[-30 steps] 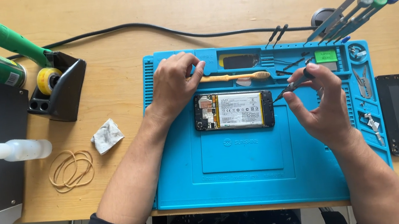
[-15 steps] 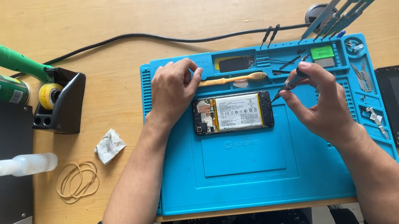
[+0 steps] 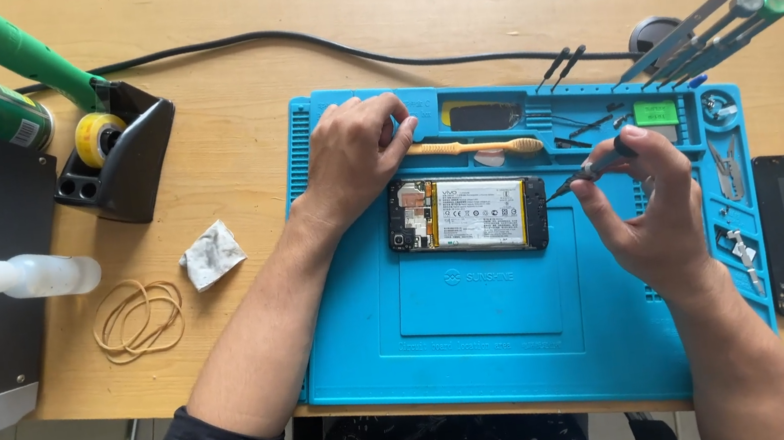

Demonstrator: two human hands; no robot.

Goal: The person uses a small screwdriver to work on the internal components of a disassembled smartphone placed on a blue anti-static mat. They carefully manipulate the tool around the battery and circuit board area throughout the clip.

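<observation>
we see the opened phone (image 3: 467,213) lying flat on the blue mat (image 3: 488,338), our left hand (image 3: 353,154) resting loosely curled at its top-left corner as if to steady it, while our right hand (image 3: 648,206) pinches a small screwdriver (image 3: 585,171), its tip aimed at the phone's right edge.

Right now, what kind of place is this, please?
Probably a phone repair bench: an opened phone lies on a blue repair mat, a soldering iron rests in its stand, and the right hand holds a small screwdriver.

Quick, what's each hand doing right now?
Left hand: curled, holding nothing, resting at the opened black phone.
Right hand: closed on a thin dark screwdriver, tip at the phone's edge.
</observation>
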